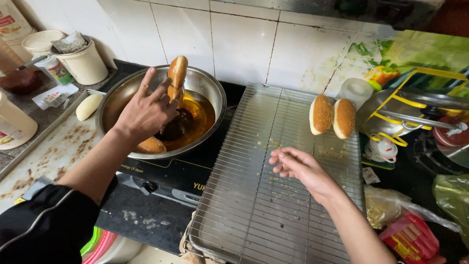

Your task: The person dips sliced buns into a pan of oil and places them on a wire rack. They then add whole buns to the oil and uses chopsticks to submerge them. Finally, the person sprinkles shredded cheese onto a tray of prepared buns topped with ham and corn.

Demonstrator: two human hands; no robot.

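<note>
My left hand [146,110] holds a long golden-brown fried bun [177,76] upright over a steel pan [202,80] of dark frying oil [201,115]. Another fried bun [150,145] floats at the pan's near side. My right hand [298,167] hovers over a wire cooling rack [254,205], fingers loosely curled and holding nothing. Two sesame-crusted fried buns [332,116] lean on end at the rack's far right.
The pan sits on a black induction cooker [171,178]. A raw dough piece [88,106] lies on the metal tray left of the pan. Tubs and containers [83,61] stand at the back left. A yellow rack with metal dishes [415,112] and plastic bags [415,230] crowd the right.
</note>
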